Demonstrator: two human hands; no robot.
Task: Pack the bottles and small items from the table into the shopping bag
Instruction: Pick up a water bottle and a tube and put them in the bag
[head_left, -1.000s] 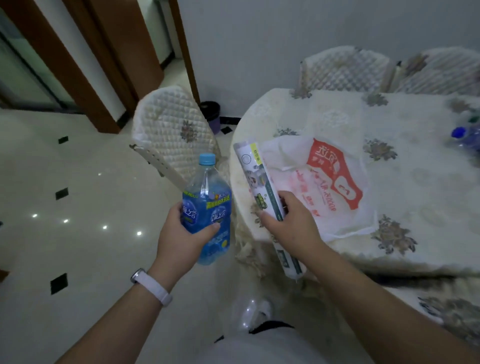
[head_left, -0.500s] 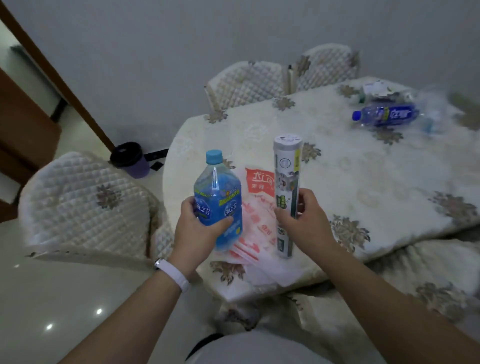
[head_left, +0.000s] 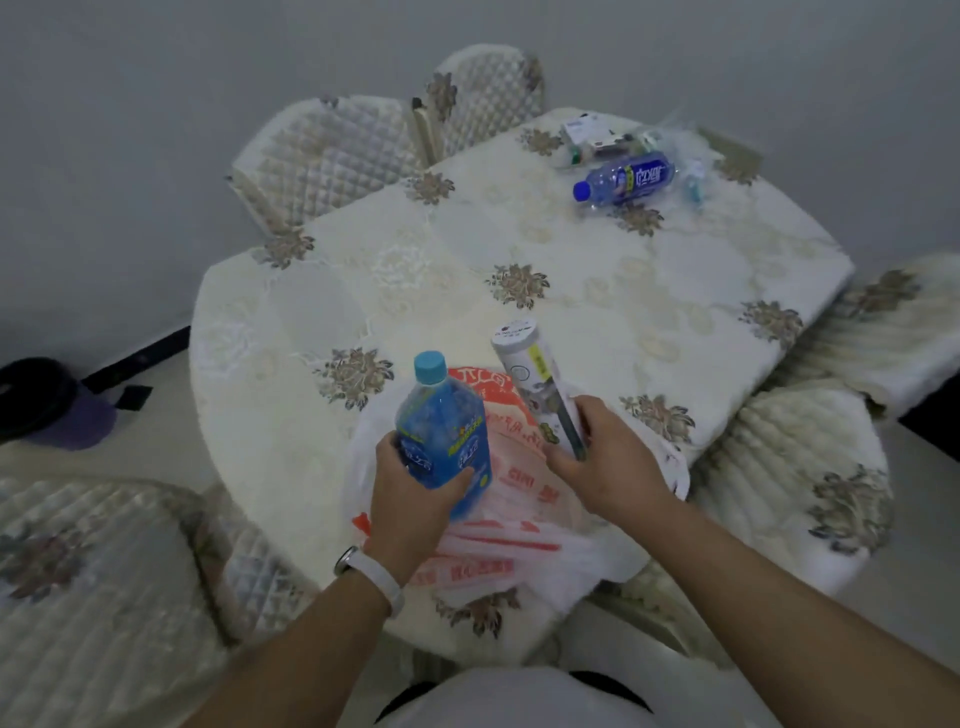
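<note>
Left hand (head_left: 415, 499) grips blue drink bottle (head_left: 444, 436) upright; right hand (head_left: 605, 462) beside it clutches white cylindrical tube (head_left: 535, 384); both above red-and-white shopping bag (head_left: 514, 530) flat underneath.

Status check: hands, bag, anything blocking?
Left hand grips blue bottle; right hand grips white tube. Shopping bag flat on table beneath them. Second bottle, small items at far edge; nothing blocking.

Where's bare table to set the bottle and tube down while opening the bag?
Widest free patch: the middle of the table, between the shopping bag and the lying bottle. Also the left stretch beside the bag. Crowded: the far corner with that bottle and small items; the near edge, under the bag, left hand gripping blue bottle, right hand gripping tube.
</note>
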